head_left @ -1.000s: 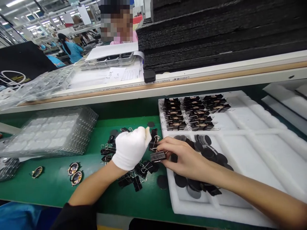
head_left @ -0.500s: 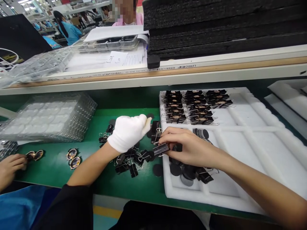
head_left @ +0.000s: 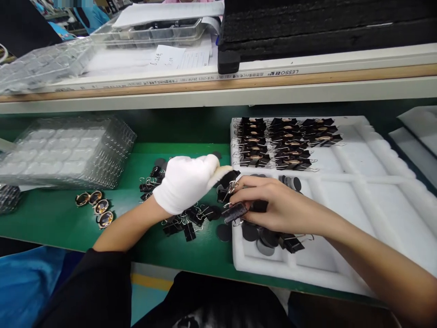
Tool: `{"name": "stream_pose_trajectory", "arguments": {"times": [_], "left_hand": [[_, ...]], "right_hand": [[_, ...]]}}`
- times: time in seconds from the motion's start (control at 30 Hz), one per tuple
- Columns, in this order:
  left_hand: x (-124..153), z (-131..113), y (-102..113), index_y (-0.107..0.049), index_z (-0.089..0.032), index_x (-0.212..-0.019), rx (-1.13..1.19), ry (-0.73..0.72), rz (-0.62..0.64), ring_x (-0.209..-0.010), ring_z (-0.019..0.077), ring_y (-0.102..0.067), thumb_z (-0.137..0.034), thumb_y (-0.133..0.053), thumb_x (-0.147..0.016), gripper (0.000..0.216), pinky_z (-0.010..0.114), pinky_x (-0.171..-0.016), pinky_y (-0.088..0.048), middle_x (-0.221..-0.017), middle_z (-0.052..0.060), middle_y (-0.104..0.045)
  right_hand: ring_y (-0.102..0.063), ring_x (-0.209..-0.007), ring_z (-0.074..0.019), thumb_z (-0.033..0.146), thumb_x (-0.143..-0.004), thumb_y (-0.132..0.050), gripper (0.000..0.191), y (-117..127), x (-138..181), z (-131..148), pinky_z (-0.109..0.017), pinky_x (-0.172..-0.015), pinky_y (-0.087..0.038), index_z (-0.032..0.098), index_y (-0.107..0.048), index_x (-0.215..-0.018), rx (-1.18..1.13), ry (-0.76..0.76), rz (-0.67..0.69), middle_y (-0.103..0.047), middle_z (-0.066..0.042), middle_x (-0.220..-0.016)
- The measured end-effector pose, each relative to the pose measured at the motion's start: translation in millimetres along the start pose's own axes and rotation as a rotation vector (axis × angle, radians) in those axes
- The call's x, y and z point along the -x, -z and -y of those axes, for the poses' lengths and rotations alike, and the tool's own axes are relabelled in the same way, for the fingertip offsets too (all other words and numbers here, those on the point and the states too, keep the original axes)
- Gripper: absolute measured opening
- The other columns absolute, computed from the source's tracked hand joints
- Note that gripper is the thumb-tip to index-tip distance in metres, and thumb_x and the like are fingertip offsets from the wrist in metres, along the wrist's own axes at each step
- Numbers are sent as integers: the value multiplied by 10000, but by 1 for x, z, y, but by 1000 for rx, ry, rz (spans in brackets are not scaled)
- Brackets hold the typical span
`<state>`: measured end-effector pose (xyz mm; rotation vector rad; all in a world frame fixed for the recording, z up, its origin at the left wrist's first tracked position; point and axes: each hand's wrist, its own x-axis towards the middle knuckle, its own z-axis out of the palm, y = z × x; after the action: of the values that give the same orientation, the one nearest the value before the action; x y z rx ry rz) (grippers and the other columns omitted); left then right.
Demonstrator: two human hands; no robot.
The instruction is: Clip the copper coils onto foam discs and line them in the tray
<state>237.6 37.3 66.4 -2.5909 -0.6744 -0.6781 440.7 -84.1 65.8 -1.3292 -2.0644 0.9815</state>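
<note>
My left hand [head_left: 191, 184], in a white glove, is closed above the green table; what its curled fingers hold is hidden. A black binder clip [head_left: 226, 193] with wire handles sits just beyond its thumb, between both hands. My bare right hand [head_left: 273, 202] pinches another black binder clip [head_left: 235, 212] at the near left edge of the white foam tray [head_left: 239, 264]. Several loose binder clips [head_left: 189, 231] lie on the table under and beside my left hand. Dark round discs [head_left: 223, 232] lie on the table and in the tray's near compartment.
Rows of clipped gold-rimmed pieces [head_left: 290, 148] fill part of the tray's far compartment. Sunglasses [head_left: 105, 219] lie on the left of the green table [head_left: 51, 223]. Clear plastic trays [head_left: 64, 155] are stacked behind them. A shelf edge [head_left: 191, 98] crosses above the table.
The view has tipped downward. The co-worker's hand at the left has gone out of view, and the sunglasses it touched now lie beside the others. My hands stay close together, the gloved thumb nearer the clip.
</note>
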Motion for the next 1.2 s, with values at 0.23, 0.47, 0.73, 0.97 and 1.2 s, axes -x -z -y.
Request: {"name": "stream_pose_trajectory", "arguments": {"times": [0.23, 0.47, 0.73, 0.97, 1.2], "left_hand": [[2, 2, 4, -533, -212, -712, 207, 113, 148, -453, 139, -512, -475, -582, -977, 376, 294, -513, -224, -517, -41, -512], [-3, -3, 2, -476, -214, -623, 251, 40, 39, -471, 142, -482, -409, -507, -1000, 425, 328, -538, -257, -508, -16, -486], [-9, 9, -8, -532, -205, -753, 621, 266, 12, -538, 102, -490, -399, -558, -995, 312, 267, -580, -375, -605, -43, -544], [-20, 16, 1, -507, -205, -750, 1061, 471, 215, -506, 104, -535, -383, -579, -967, 290, 254, -513, -428, -594, -43, -559], [-20, 11, 1, -483, -216, -762, 1191, 572, 171, -443, 99, -530, -353, -556, -985, 272, 249, -451, -433, -592, -34, -574]], "right_hand": [[-665, -943, -185, 69, -878, -671, 318, 0, 2, 0, -299, -793, -522, 264, -757, -1115, 24, 32, -26, -662, -32, -1088], [-666, -907, -195, 70, -891, -636, 336, 1, 5, 4, -301, -748, -545, 285, -768, -1112, 3, 20, 41, -655, -48, -1077], [-677, -990, -218, 66, -898, -622, 347, -6, 0, 0, -327, -804, -551, 267, -756, -1148, 87, -45, 158, -654, -62, -1186], [-679, -1200, -307, 96, -881, -666, 287, 0, -1, 0, -307, -717, -563, 280, -773, -1073, 30, -95, 279, -677, -75, -1375], [-751, -1005, -249, 296, -822, -851, 290, 7, -4, -3, -303, -706, -639, 291, -779, -1103, -637, -121, -177, -758, -53, -1103]]}}
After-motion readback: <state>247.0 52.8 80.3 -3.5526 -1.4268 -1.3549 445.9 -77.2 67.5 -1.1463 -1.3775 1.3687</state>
